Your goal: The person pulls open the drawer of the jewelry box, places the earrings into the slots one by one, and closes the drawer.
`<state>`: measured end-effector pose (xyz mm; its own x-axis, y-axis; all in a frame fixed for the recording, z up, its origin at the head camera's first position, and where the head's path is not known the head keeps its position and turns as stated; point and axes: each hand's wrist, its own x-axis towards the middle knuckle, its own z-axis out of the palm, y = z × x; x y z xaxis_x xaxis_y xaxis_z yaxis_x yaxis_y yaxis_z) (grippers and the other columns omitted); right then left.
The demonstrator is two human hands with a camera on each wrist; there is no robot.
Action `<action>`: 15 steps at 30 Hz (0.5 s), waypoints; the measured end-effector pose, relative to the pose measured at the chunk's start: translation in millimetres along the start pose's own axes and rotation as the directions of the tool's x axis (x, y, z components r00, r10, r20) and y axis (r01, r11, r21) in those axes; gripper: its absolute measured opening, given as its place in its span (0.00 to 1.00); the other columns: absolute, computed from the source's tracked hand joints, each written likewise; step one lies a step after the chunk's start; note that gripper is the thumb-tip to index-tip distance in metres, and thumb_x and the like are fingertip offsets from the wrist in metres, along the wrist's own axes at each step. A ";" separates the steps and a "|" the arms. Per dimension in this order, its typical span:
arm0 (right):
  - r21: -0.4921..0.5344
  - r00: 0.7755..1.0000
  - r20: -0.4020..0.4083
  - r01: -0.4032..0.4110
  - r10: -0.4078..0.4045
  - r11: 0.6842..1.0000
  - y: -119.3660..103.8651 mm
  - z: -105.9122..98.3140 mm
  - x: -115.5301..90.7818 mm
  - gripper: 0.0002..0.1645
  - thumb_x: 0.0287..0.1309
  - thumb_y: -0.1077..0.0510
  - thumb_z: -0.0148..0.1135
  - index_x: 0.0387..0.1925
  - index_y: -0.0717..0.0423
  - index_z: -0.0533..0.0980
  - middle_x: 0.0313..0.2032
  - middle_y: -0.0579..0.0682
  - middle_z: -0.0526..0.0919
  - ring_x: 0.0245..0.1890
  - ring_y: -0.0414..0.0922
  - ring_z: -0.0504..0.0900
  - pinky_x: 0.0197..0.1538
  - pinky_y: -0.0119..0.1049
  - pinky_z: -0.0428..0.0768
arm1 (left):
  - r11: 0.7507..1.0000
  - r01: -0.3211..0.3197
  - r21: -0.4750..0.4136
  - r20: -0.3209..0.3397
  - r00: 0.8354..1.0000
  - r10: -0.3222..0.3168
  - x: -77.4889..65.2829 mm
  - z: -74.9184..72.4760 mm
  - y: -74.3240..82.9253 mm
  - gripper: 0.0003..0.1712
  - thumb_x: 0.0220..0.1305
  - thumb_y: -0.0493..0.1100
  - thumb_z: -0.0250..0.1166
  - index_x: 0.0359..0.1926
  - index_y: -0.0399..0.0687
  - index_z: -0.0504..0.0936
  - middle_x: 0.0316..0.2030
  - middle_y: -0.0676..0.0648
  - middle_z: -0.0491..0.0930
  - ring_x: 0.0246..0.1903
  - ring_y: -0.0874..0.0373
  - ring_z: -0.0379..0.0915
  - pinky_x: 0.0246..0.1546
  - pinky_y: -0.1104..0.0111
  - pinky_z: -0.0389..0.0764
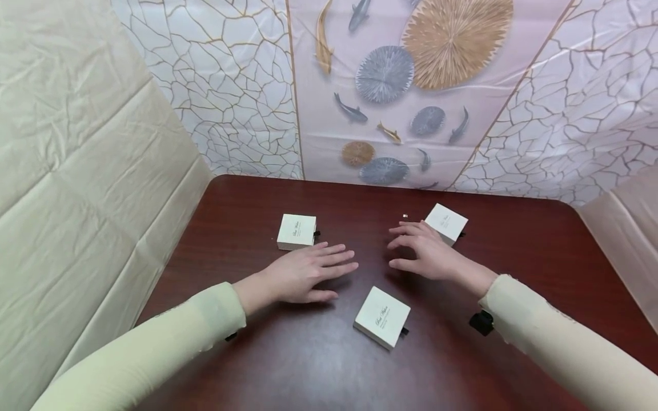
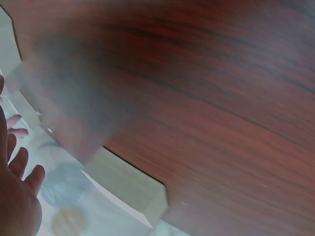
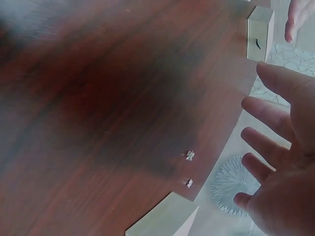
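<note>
My left hand (image 1: 303, 274) is held above the dark red table with its fingers spread, holding nothing. Just beyond it sits a small white box (image 1: 296, 230) with script lettering and a black tab. Over on the right, my right hand (image 1: 429, 251) has loosely bent fingers and grips nothing; it partly covers a second white box (image 1: 446, 221). A third white box (image 1: 382, 317) lies at an angle nearer to me, between the forearms. In the right wrist view, two tiny sparkly pieces (image 3: 190, 155) lie on the table near a box; their kind cannot be told.
The wooden table (image 1: 247, 200) meets a patterned cloth backdrop (image 1: 247, 114) at its far edge. A cream cloth wall (image 1: 103, 188) runs along the left side, and another cloth (image 1: 627, 228) stands at the right.
</note>
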<state>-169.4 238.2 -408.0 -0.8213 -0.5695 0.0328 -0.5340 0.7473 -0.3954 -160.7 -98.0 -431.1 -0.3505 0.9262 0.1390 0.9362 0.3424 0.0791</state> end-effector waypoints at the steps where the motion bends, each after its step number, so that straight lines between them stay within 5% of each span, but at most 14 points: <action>1: -0.005 1.000 -0.003 0.005 -0.005 1.000 0.5 0.0 -2.8 0.19 0.65 0.53 0.75 0.53 0.57 0.87 0.68 0.64 0.79 0.75 0.67 0.67 0.76 0.75 0.54 | 1.000 -0.014 -0.005 0.003 1.000 0.014 2.2 -0.1 3.2 0.39 0.77 0.60 0.65 0.81 0.51 0.69 0.79 0.43 0.66 0.80 0.46 0.60 0.80 0.51 0.62; 15: 0.003 0.999 -0.037 0.022 -0.022 1.000 0.5 3.5 -40.9 0.20 0.64 0.53 0.76 0.53 0.58 0.87 0.67 0.65 0.79 0.75 0.69 0.67 0.74 0.72 0.59 | 0.980 -0.194 0.031 0.085 0.978 0.191 27.9 10.1 38.1 0.38 0.78 0.64 0.61 0.81 0.57 0.68 0.80 0.48 0.65 0.81 0.52 0.57 0.81 0.54 0.59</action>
<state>-135.4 260.7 -412.7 -0.8160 -0.5732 0.0752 -0.5518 0.7334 -0.3970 -134.5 -57.5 -434.2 -0.1617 0.9846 0.0670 0.9868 0.1607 0.0202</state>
